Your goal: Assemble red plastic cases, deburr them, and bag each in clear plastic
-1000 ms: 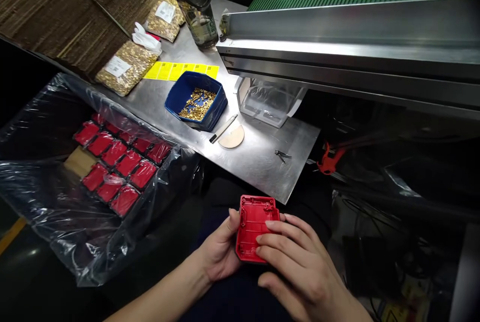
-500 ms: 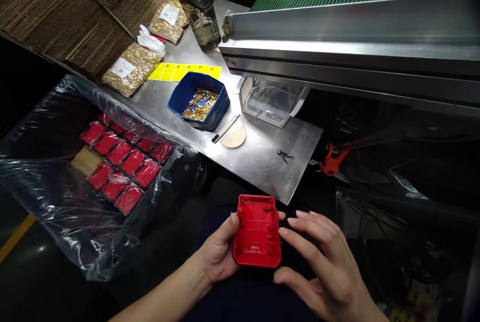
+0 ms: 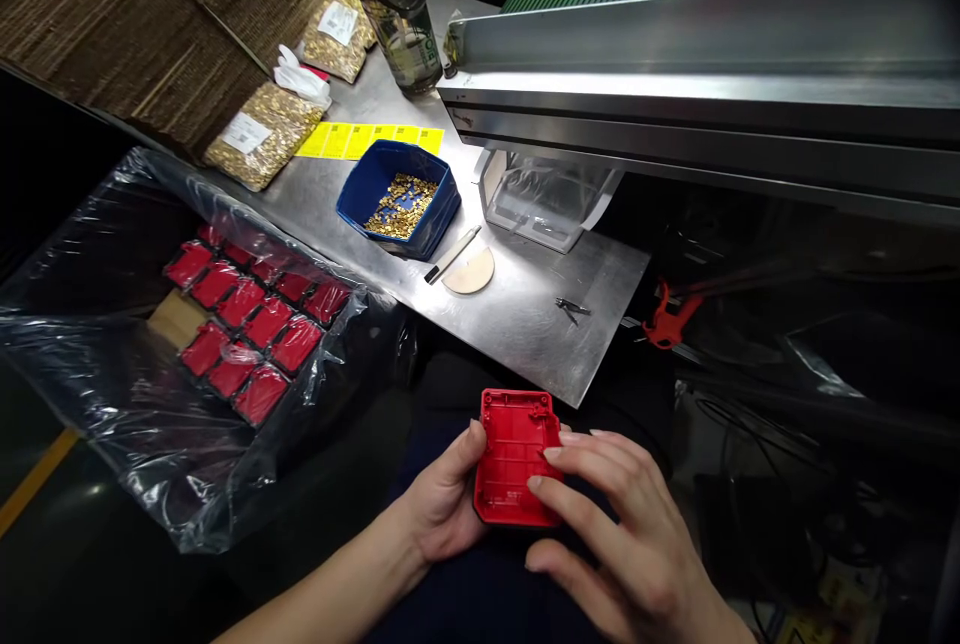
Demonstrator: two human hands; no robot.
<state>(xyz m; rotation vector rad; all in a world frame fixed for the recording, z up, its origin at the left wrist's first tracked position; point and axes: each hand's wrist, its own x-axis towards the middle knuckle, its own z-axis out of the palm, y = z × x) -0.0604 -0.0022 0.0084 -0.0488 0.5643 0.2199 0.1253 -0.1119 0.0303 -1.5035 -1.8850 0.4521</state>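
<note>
My left hand (image 3: 448,496) grips a red plastic housing (image 3: 511,464) from its left side, thumb on the rim and the other fingers beneath it. The housing is a shallow tray-like shell with ribs and small posts inside, a black outer edge, and its hollow side facing up. My right hand (image 3: 626,514) is at the housing's right side with fingers apart. Its index and middle fingertips reach over the right wall to the inside; whether they touch it I cannot tell. The right thumb is below the lower right corner, apart from the housing.
A plastic-lined box (image 3: 180,464) at left holds several red housings (image 3: 266,324). On the metal bench (image 3: 525,334) are a blue bin (image 3: 360,186) of brass pieces, a pen-like tool (image 3: 452,255), a half-round disc (image 3: 470,272), small nippers (image 3: 572,308) and a bottle (image 3: 405,34). A conveyor (image 3: 697,54) overhangs the right.
My right hand has moved left, its fingertips now over the housing's right wall instead of beside it. The housing stays in my left hand, shifted very slightly.
</note>
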